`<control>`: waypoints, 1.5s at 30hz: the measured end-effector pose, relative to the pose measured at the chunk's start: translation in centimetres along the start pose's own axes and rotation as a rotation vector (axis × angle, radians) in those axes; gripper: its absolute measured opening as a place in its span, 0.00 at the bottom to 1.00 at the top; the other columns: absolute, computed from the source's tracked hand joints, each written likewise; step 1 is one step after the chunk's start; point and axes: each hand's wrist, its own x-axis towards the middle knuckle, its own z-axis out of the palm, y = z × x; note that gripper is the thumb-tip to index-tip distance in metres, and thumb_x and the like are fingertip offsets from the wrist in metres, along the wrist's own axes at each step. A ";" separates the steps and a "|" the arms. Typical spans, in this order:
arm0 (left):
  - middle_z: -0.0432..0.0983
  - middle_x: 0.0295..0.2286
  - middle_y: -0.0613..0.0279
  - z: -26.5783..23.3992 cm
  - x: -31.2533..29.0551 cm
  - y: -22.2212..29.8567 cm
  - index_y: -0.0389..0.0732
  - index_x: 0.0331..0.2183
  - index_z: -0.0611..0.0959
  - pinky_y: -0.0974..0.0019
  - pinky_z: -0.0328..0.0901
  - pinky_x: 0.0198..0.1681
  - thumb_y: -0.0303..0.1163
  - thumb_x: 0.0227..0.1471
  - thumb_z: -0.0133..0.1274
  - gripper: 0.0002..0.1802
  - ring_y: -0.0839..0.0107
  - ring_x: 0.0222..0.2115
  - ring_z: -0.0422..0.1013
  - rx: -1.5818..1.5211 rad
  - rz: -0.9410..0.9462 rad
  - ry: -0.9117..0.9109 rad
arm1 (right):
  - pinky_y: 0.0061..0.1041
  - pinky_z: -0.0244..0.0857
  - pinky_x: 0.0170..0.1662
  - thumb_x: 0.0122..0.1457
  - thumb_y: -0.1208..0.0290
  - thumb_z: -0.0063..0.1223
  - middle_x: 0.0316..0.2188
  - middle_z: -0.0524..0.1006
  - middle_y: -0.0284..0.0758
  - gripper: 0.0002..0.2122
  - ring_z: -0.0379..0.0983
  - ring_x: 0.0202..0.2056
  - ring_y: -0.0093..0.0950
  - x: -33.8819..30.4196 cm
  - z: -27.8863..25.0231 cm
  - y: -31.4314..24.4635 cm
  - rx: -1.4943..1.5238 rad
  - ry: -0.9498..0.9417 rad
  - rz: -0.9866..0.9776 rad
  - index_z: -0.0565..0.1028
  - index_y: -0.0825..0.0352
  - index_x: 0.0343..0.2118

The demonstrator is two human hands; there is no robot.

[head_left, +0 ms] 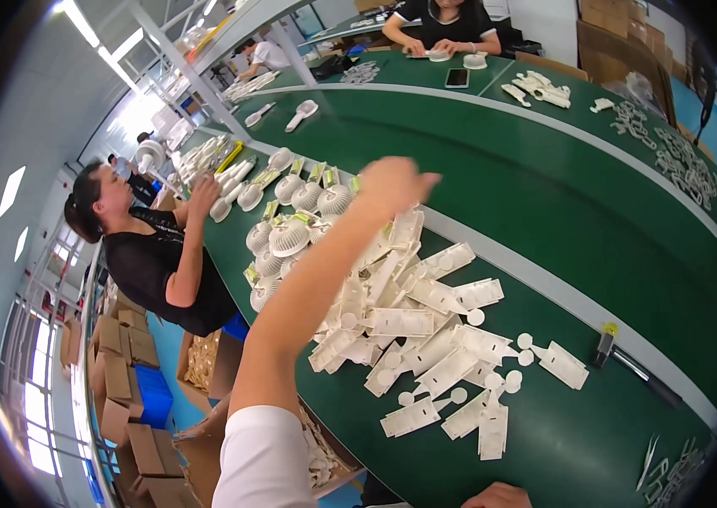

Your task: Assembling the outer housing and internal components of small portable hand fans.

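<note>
My left arm reaches far across the green table, and my left hand [394,188] is over the far end of a heap of white plastic parts [413,322]. That hand is smeared by motion and its fingers are turned away, so any held thing is hidden. Beside it stand several round white fan heads [289,237] with ribbed grilles and yellow-green tabs. The heap is made of flat, box-like white pieces with small discs attached. Only a little of my right hand [498,497] shows at the lower edge, near the table's front, its fingers mostly cut off.
A hammer [634,366] lies on the grey rail at the right. Small grey links [672,478] lie at lower right. A co-worker [159,245] handles white parts at the left; another [447,34] works across the table. Cardboard boxes [134,398] stand on the floor.
</note>
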 end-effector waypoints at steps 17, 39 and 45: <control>0.76 0.45 0.48 0.0 -6.2 -5.4 0.36 0.52 0.78 0.57 0.71 0.49 0.53 0.32 0.74 0.48 0.56 0.43 0.76 -0.265 -0.107 0.212 | 0.24 0.70 0.27 0.52 0.66 0.70 0.20 0.77 0.26 0.06 0.76 0.25 0.24 -0.7 2.2 2.7 -0.103 0.081 -0.137 0.82 0.58 0.28; 0.66 0.55 0.40 6.9 -44.0 18.2 0.32 0.60 0.69 0.36 0.51 0.63 0.40 0.45 0.62 0.43 0.38 0.61 0.59 -0.150 0.818 -0.016 | 0.36 0.71 0.48 0.52 0.70 0.66 0.47 0.76 0.36 0.14 0.73 0.47 0.39 -23.8 -12.1 5.3 -1.035 0.946 0.481 0.79 0.60 0.43; 0.62 0.62 0.42 9.2 -44.0 18.1 0.31 0.63 0.64 0.37 0.44 0.66 0.50 0.53 0.56 0.45 0.40 0.64 0.55 -0.421 0.756 -0.010 | 0.30 0.74 0.36 0.52 0.69 0.68 0.44 0.77 0.33 0.10 0.77 0.34 0.34 -20.5 -4.3 3.3 -0.720 0.804 0.477 0.81 0.59 0.36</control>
